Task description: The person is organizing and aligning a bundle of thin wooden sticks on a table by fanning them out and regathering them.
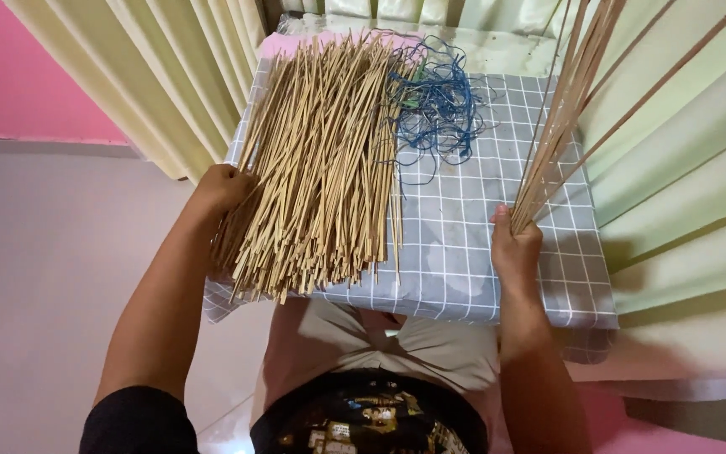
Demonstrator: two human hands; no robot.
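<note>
A big pile of thin tan bamboo strips (pixel 321 160) lies on a grey checked cloth (pixel 464 252) that covers a small table. My left hand (pixel 222 187) rests against the pile's left edge, fingers tucked among the strips. My right hand (pixel 514 244) grips a small bunch of bamboo strips (pixel 569 101) by its lower end; the bunch stands tilted and fans out toward the upper right. A tangle of blue cord (pixel 439 105) lies on the cloth just right of the pile's far end.
Pale green curtains (pixel 682 168) hang behind and to the right of the table, and more hang at the upper left. A pink wall (pixel 18 76) is at the far left, with a pale floor (pixel 35 294) below it. My lap sits under the table's near edge.
</note>
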